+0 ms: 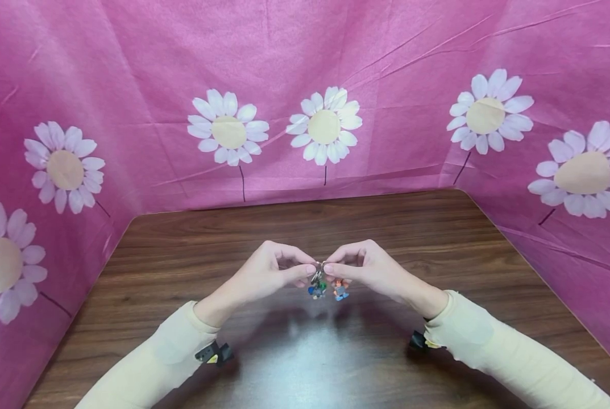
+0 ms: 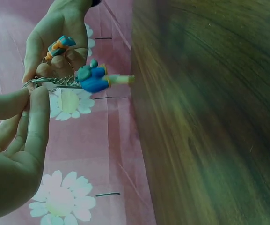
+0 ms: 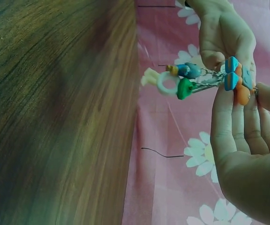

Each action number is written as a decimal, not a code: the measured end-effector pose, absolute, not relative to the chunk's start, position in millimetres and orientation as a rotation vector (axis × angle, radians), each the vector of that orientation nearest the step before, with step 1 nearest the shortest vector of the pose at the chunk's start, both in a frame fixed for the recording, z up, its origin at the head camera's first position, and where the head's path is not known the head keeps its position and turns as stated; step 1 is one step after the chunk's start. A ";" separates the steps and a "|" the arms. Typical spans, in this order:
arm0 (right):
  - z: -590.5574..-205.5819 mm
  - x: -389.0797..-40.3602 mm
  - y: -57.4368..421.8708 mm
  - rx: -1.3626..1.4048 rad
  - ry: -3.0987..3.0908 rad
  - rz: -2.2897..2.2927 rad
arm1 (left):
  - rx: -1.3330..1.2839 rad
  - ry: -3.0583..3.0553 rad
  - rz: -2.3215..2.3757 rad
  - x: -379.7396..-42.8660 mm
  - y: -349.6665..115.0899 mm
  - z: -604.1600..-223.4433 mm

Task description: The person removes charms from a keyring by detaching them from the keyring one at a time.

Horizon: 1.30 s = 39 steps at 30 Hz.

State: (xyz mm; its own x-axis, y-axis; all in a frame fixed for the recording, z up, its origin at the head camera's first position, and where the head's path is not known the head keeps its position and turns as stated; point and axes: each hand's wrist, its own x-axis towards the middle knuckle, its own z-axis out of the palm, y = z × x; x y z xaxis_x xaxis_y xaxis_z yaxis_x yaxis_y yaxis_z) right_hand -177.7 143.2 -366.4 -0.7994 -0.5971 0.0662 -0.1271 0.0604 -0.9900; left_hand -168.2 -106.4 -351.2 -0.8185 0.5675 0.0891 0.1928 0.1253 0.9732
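Both hands meet over the middle of the table. My left hand (image 1: 264,274) pinches a metal key ring between thumb and fingers. Metal chains (image 2: 62,82) run from it to small charms: a blue and green one (image 1: 317,290), with a pale part at its end. The right wrist view also shows a green piece (image 3: 185,89) and a whitish ring (image 3: 166,84) there. My right hand (image 1: 373,271) pinches at the top of an orange and blue figure charm (image 1: 341,290), its fingertips right beside the left hand's. Fingertips hide much of the key ring.
Under the hands lies a dark wood-grain table (image 1: 182,250). A pink cloth (image 1: 397,34) printed with white daisies stands around its back and sides. Each cream sleeve (image 1: 177,341) has a small black device (image 1: 214,353) at the wrist.
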 end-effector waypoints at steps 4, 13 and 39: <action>-368.5 -177.9 143.2 -0.735 1.969 -1.801 | 0.729 2.087 1.800 -168.1 -105.5 -351.1; -371.1 -177.6 142.7 -0.755 1.973 -1.800 | 0.715 2.085 1.788 -169.5 -102.7 -353.8; -373.1 -181.6 139.1 -0.949 2.072 -1.760 | 0.738 2.368 1.867 -159.4 -95.1 -361.2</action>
